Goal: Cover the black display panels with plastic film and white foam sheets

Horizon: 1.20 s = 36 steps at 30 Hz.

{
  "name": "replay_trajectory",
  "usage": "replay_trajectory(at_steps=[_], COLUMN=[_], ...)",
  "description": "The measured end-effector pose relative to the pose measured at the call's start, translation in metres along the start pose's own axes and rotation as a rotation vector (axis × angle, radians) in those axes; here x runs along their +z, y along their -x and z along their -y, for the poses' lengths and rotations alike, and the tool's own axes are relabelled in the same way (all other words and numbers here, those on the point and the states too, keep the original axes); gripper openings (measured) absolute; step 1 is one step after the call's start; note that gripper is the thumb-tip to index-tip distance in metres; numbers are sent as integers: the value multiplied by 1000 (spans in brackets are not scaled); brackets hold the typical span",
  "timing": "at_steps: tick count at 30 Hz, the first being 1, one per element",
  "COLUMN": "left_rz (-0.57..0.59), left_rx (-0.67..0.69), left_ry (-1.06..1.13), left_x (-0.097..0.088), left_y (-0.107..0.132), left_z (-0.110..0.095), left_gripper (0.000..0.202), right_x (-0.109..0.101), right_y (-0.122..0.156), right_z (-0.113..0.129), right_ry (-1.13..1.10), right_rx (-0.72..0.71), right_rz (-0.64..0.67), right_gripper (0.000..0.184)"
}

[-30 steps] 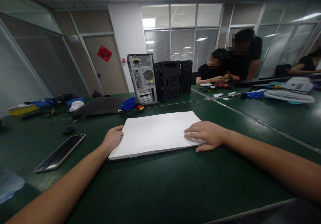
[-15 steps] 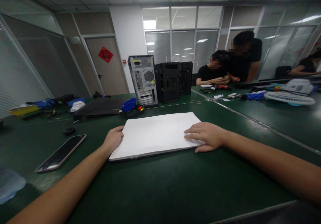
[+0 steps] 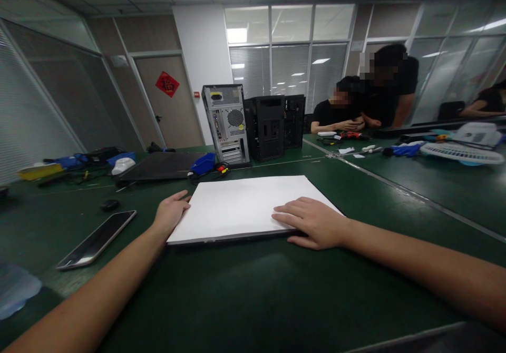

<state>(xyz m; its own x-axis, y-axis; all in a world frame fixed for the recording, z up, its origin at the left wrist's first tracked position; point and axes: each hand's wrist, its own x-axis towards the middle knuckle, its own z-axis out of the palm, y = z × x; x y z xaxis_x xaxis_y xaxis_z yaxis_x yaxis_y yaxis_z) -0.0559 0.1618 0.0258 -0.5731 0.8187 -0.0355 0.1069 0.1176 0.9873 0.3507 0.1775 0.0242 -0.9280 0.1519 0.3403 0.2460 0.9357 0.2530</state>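
Note:
In front of me a thin rectangular panel [image 3: 233,205] with a plain white top and dark edges lies on the green table. My left hand [image 3: 171,214] holds its left edge, the thumb at the rim and one finger stretched along the side; the other fingertips are partly hidden. Across the panel's right front part lies my right hand [image 3: 312,222], palm down with the fingers spread on the white surface and the thumb over the front edge. It grips nothing. The panel's right front corner is hidden under this hand.
A phone [image 3: 97,239] and a black mouse [image 3: 109,205] lie at left. Behind the panel are a flat black panel [image 3: 162,166], a blue tray [image 3: 203,164] with cables, and computer cases [image 3: 229,124]. Two people [image 3: 340,110] sit and stand beyond the table, with tools [image 3: 350,135] near them.
My right hand has slid left and nearer to me over the panel, baring more of its right edge. My left hand and the panel have shifted slightly left.

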Motion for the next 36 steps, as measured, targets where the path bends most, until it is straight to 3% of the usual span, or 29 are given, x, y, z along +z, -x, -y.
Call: replay_trajectory(at_steps=[8,12,20,23,29,36], left_rz=[96,107,283,298,191,211], left_rx=[5,24,109,118,84,92], left_ry=[107,89,328,244,103,0], left_x=[-2,2,11,10,7,9], left_y=[-2,0,19,14,-2,-6], left_z=[-3,0,1,6,16,20], left_gripper=[79,78,42,44,46,46], right_x=[-3,-12,-53,-76,-116,-148], right_y=[3,7,20,32,61,111], right_z=[8,-1,-37,-49,-66,-78], right_ry=[348,410,454,468,649,873], right_rx=[-70,26,318,455,633,1005], right_rz=[-162,-255,-356,-323,-319,62], right_gripper=[14,12,17,22,27,36])
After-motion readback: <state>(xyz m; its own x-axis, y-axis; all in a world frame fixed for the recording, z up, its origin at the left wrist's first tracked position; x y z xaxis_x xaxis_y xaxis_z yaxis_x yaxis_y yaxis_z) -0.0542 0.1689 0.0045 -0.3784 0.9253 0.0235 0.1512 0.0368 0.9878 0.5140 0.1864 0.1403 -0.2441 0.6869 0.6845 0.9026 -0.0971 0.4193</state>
